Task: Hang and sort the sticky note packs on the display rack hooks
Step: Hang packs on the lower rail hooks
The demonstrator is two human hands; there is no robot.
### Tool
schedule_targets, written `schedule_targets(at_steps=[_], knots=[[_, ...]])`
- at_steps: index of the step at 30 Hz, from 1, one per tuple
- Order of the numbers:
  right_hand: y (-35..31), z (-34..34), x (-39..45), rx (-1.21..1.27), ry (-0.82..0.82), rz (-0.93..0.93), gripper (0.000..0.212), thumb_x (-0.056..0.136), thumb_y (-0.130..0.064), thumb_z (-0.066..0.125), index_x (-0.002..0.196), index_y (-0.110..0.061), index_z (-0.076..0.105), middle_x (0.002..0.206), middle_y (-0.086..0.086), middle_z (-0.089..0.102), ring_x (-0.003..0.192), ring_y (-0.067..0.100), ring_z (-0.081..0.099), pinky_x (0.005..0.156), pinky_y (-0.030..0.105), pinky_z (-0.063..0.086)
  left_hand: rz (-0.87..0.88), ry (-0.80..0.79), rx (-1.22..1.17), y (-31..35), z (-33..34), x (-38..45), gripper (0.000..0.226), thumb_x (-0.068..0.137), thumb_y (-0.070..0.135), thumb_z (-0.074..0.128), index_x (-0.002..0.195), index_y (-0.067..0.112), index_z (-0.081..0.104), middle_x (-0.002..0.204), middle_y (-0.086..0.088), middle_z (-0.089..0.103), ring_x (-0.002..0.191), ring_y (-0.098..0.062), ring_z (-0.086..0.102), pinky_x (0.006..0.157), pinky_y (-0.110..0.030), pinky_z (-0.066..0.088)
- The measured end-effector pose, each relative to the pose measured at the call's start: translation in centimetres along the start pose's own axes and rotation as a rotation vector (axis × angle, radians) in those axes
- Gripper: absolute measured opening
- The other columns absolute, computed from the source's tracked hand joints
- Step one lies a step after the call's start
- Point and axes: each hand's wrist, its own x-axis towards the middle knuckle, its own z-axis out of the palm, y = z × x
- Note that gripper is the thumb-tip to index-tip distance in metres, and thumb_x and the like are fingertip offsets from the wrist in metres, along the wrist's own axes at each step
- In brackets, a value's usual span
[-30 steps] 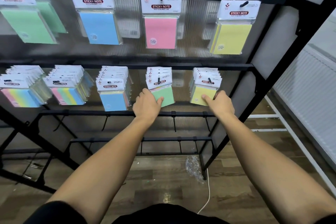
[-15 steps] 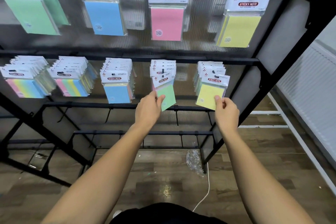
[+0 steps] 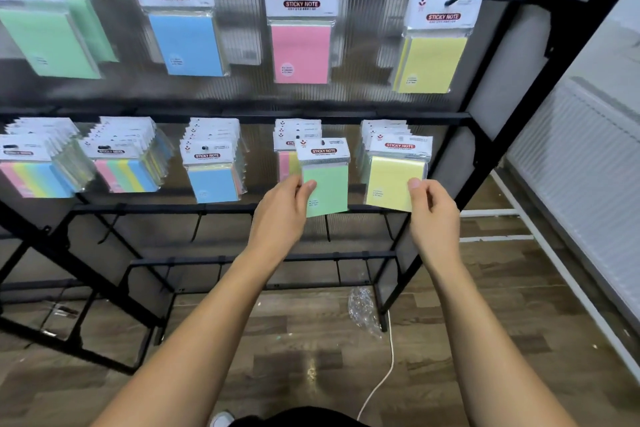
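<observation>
My left hand [image 3: 282, 210] pinches the lower left edge of a green sticky note pack [image 3: 327, 180], held out in front of the middle-row stack with pink notes behind it [image 3: 287, 149]. My right hand [image 3: 433, 211] pinches the lower right corner of a yellow pack [image 3: 393, 180], pulled forward from its stack [image 3: 384, 132] on the rightmost middle hook. Whether either pack still sits on its hook I cannot tell. The black display rack [image 3: 242, 113] carries more packs on two rows of hooks.
Top row holds green [image 3: 45, 38], blue [image 3: 185, 42], pink [image 3: 300, 52] and yellow [image 3: 431, 62] packs. Middle row left has two multicolour stacks [image 3: 34, 170], [image 3: 126, 170] and a blue stack [image 3: 213, 180]. Lower bars [image 3: 263, 258] are bare. A white cable [image 3: 384, 378] and crumpled plastic [image 3: 362, 308] lie on the wooden floor.
Both hands went from resting against the hanging stacks to pinching the front green and yellow packs, drawing them forward and tilting them off their stacks.
</observation>
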Motion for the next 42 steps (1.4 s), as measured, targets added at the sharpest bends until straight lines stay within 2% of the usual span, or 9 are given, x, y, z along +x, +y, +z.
schedule_targets(at_steps=[2, 5, 10, 13, 16, 21, 27, 31, 42], knots=[[-1.2, -0.6, 0.6, 0.023, 0.007, -0.032, 0.034, 0.104, -0.031, 0.048, 0.079, -0.007, 0.051, 0.067, -0.004, 0.043, 0.060, 0.006, 0.034, 0.059, 0.017, 0.033, 0.045, 0.027, -0.018, 1.0, -0.3, 0.6, 0.036, 0.104, 0.033, 0.043, 0.070, 0.025, 0.034, 0.062, 0.006, 0.043, 0.057, -0.016, 0.040, 0.056, -0.041, 0.032], [-3.2, -1.7, 1.6, 0.065, 0.035, -0.086, 0.036, 0.104, -0.032, 0.047, 0.083, -0.004, 0.052, 0.067, -0.004, 0.040, 0.061, 0.005, 0.033, 0.057, 0.019, 0.031, 0.094, 0.040, -0.039, 2.5, -0.7, 1.6, 0.030, 0.104, 0.032, 0.043, 0.077, 0.018, 0.041, 0.061, 0.003, 0.045, 0.058, -0.022, 0.041, 0.056, -0.042, 0.036], [-5.7, -3.0, 4.2, 0.080, 0.097, -0.137, 0.030, 0.105, -0.031, 0.047, 0.084, -0.010, 0.055, 0.068, -0.008, 0.044, 0.061, 0.005, 0.036, 0.057, 0.018, 0.031, 0.123, 0.063, -0.085, 4.7, -1.5, 3.3, 0.031, 0.104, 0.032, 0.042, 0.075, 0.021, 0.039, 0.063, 0.007, 0.043, 0.059, -0.015, 0.040, 0.054, -0.037, 0.028], [-7.3, -3.9, 5.7, 0.091, 0.124, -0.182, 0.028, 0.105, -0.032, 0.046, 0.085, -0.014, 0.054, 0.067, -0.010, 0.044, 0.061, 0.004, 0.038, 0.057, 0.018, 0.031, 0.144, 0.075, -0.104, 6.0, -2.0, 4.5, 0.027, 0.104, 0.033, 0.041, 0.084, 0.018, 0.049, 0.074, 0.005, 0.057, 0.068, -0.016, 0.051, 0.057, -0.037, 0.034], [-8.8, -4.5, 6.9, 0.100, 0.141, -0.219, 0.028, 0.105, -0.031, 0.045, 0.085, -0.015, 0.053, 0.067, -0.010, 0.042, 0.059, 0.002, 0.037, 0.056, 0.017, 0.032, 0.167, 0.083, -0.112, 7.0, -2.0, 5.2, 0.030, 0.104, 0.035, 0.040, 0.089, 0.012, 0.052, 0.078, -0.001, 0.062, 0.070, -0.020, 0.054, 0.059, -0.039, 0.038], [-10.2, -5.1, 8.2, 0.102, 0.146, -0.252, 0.029, 0.106, -0.029, 0.042, 0.080, -0.020, 0.051, 0.067, -0.010, 0.041, 0.059, 0.001, 0.037, 0.057, 0.016, 0.032, 0.201, 0.082, -0.115, 7.9, -1.9, 5.8, 0.028, 0.104, 0.033, 0.042, 0.084, 0.014, 0.049, 0.069, 0.008, 0.051, 0.062, -0.011, 0.045, 0.055, -0.035, 0.031], [-10.5, -5.1, 9.2, 0.071, 0.117, -0.252, 0.028, 0.107, -0.030, 0.041, 0.086, -0.016, 0.054, 0.069, -0.011, 0.043, 0.059, -0.004, 0.041, 0.056, 0.012, 0.033, 0.213, 0.090, -0.089, 7.6, -1.7, 6.3, 0.028, 0.104, 0.034, 0.041, 0.089, 0.013, 0.053, 0.080, 0.002, 0.061, 0.071, -0.019, 0.054, 0.059, -0.040, 0.040], [-10.4, -4.7, 9.9, 0.038, 0.095, -0.252, 0.032, 0.107, -0.031, 0.040, 0.076, -0.024, 0.047, 0.067, -0.010, 0.041, 0.058, -0.004, 0.039, 0.055, 0.013, 0.032, 0.204, 0.091, -0.083, 7.1, -1.7, 6.6, 0.030, 0.104, 0.036, 0.040, 0.093, 0.013, 0.055, 0.086, 0.001, 0.065, 0.076, -0.019, 0.059, 0.063, -0.045, 0.046], [-9.1, -4.0, 11.4, 0.010, 0.077, -0.224, 0.036, 0.107, -0.033, 0.038, 0.073, -0.020, 0.045, 0.066, -0.008, 0.039, 0.060, 0.005, 0.035, 0.053, 0.018, 0.028, 0.189, 0.079, -0.086, 6.6, -1.3, 7.2, 0.027, 0.104, 0.035, 0.041, 0.095, 0.015, 0.056, 0.084, 0.007, 0.062, 0.070, -0.007, 0.054, 0.055, -0.028, 0.033]])
